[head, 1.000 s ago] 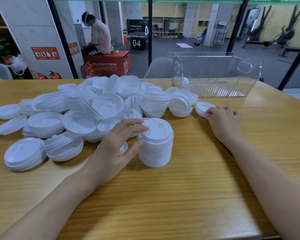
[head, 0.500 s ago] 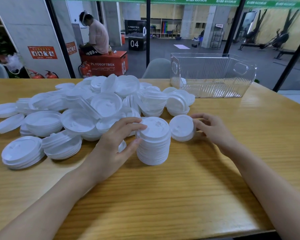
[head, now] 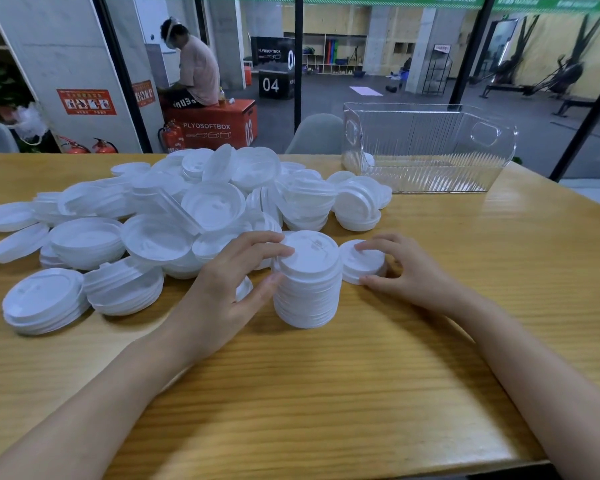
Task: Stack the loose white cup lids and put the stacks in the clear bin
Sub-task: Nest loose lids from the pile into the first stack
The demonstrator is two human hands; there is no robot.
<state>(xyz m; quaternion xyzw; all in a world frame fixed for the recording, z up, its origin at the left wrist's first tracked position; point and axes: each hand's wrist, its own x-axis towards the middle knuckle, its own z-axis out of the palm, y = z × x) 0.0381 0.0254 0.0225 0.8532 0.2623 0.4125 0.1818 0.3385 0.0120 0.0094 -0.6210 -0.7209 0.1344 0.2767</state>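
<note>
A gym, plyo soft boxes (head: 219, 124) numbered 03 and 04, exercise machines (head: 548, 77) on dark flooring, fire extinguishers (head: 172, 136), storage shelves (head: 329, 53)

The bare left forearm (head: 101, 393) and the bare right forearm (head: 534, 358) are stretched forward, palms turned down. The left hand (head: 222, 292) is curled round a tall stack of white round plastic cup lids (head: 309, 285), with fingertips laid on its top rim and the thumb pressed to its side. The right hand (head: 413, 271) is arched, and a single white round plastic lid (head: 361, 261) is pinched between its fingers and thumb.
</note>
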